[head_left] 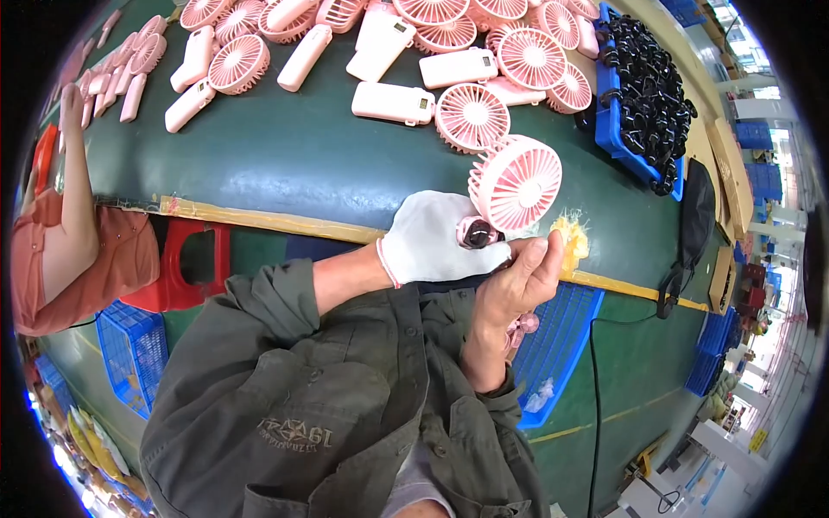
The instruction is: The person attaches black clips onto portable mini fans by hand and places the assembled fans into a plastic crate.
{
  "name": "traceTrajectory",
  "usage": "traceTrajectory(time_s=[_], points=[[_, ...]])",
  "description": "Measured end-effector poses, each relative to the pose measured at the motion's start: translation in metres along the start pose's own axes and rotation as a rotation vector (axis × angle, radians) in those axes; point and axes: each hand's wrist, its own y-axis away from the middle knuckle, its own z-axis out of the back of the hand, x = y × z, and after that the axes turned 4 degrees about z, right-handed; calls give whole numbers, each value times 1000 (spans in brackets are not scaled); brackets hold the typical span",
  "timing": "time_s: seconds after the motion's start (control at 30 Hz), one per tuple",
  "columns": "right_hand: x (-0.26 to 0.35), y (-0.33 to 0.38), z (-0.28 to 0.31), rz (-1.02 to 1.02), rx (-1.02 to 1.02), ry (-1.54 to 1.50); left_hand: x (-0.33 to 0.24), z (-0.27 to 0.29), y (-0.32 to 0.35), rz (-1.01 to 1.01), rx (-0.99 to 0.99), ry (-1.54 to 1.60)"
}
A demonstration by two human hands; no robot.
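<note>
1) Head view, right of centre: our gloved left hand [427, 242] is clamping its fingers around a pink fan [520, 183]
2) Just below: our bare right hand [515, 287] is bending its fingers; we are not telling whether they're gripping anything
3) Upper middle: more fans [532, 59] are lying about

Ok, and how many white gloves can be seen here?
1. The white glove is on the left hand, beside the pink fan; the right hand is bare. Others may be hidden.
</note>
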Motion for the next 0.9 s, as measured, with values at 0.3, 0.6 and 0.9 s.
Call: traceTrajectory(time_s=[0.3,0.6,0.9], points=[[-1,5,15,-16,277,-23,5,3,6,102,45,172],[15,10,23,-750,426,-651,-8,-2,28,551,496,967],[28,12,33,-755,333,-680,-16,-6,28,799,609,897]])
